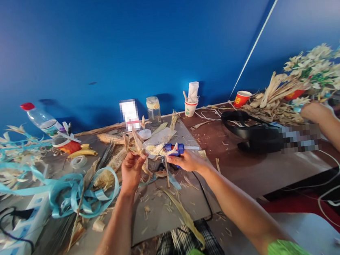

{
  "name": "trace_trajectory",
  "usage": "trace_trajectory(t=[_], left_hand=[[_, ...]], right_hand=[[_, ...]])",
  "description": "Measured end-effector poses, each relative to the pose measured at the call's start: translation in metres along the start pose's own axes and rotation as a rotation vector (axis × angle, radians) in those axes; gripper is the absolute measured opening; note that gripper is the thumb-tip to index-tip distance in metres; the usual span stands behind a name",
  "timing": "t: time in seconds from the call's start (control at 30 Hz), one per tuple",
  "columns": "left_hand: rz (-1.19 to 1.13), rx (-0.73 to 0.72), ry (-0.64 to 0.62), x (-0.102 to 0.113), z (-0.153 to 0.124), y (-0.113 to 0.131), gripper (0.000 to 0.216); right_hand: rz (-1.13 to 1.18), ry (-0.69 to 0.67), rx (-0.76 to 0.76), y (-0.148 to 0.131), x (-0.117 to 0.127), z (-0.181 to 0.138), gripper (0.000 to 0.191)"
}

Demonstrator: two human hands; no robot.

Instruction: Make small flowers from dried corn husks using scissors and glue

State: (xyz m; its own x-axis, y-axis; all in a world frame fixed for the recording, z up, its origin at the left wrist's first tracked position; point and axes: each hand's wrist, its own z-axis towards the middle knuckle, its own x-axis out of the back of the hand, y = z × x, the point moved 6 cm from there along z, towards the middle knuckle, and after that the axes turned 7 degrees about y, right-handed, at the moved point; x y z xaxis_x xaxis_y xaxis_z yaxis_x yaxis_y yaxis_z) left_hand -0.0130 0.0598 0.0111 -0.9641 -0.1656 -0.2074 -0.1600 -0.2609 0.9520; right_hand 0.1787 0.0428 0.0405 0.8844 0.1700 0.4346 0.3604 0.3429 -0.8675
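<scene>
My left hand (131,168) is closed in a pinch on a dried corn-husk flower piece (148,149) held above the table. My right hand (187,160) grips a blue hot glue gun (175,148), its nozzle pointing left at the husk piece and a white glue stick jutting out the back. A thin wooden stick (167,173) hangs down from the husk piece between my hands. Husk scraps (182,212) lie on the grey table (156,219) below.
Light-blue ribbon (73,191) coils at left by a plastic bottle (45,121), tape roll (78,161) and power strip (13,239). A glass jar (153,109) and paper cups (190,106) stand at the back. Another person's arm (336,133) reaches near husk flowers (313,70) and a black tray (250,128) at right.
</scene>
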Motion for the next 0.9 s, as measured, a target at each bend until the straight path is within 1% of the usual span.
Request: trace_trajectory(t=[0.17, 0.33, 0.43, 0.63, 0.8, 0.9], left_hand=[[-0.010, 0.005, 0.016, 0.003, 0.003, -0.003, 0.018], [-0.013, 0.002, 0.005, 0.003, 0.003, -0.005, 0.017], [-0.018, 0.006, 0.002, 0.003, 0.003, -0.006, 0.016], [-0.019, 0.003, 0.034, 0.003, 0.004, -0.002, 0.017], [0.001, 0.032, -0.021, -0.001, 0.001, -0.003, 0.019], [0.004, 0.039, -0.012, -0.002, 0.000, -0.003, 0.021]], right_hand=[[-0.057, -0.017, -0.003, 0.003, -0.002, -0.001, 0.033], [-0.005, 0.006, -0.033, 0.010, -0.003, 0.000, 0.032], [0.000, 0.000, -0.013, 0.009, -0.004, 0.000, 0.034], [0.000, -0.021, -0.039, 0.011, -0.007, -0.001, 0.031], [0.005, 0.023, 0.009, 0.009, -0.003, 0.001, 0.034], [0.000, 0.023, -0.009, 0.011, -0.003, 0.001, 0.035]])
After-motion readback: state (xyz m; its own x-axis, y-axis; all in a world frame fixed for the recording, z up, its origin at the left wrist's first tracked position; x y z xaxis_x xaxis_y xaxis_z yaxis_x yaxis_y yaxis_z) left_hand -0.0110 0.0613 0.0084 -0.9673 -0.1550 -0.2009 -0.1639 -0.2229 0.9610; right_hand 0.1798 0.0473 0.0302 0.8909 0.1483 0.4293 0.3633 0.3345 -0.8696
